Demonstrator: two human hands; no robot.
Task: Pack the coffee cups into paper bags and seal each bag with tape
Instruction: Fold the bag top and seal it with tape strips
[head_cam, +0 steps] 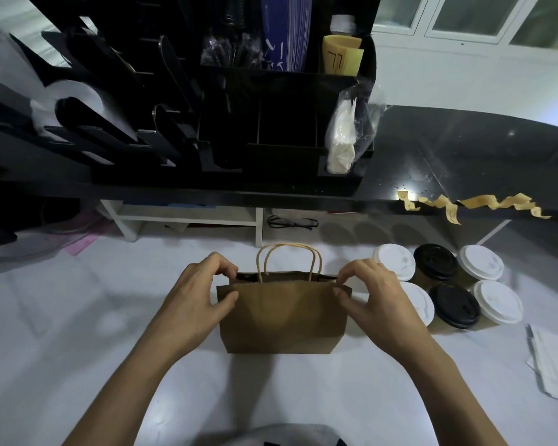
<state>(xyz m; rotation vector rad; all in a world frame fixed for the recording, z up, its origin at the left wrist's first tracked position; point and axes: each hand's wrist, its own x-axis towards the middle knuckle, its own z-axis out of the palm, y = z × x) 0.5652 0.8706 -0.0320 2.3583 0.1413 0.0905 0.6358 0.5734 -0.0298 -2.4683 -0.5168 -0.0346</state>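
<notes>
Bag (284, 317) stands upright on the white worktop (78, 349) in the lower middle of the frame, and its two twisted handles (287, 257) point up. The left hand (203, 291) is at the left end of the bag's top edge, where its curled fingers (226, 268) and thumb pinch the paper. The right hand (374, 291) pinches the right end of the same edge in the same way. The mouth of the bag is open only as a narrow slit, and I cannot tell what is inside.

Six cups (454, 305) stand in two rows of three just to the right of the bag, at the middle right of the frame. Four have white lids and the two middle ones have black lids. One white-lidded cup is partly hidden behind the right hand. Above the cups, strips of tan tape (474, 202) hang from the edge of a black ledge (464, 149). A black organizer (271, 123) fills the upper left and upper middle. White sheets (554, 365) lie at the lower right edge.
</notes>
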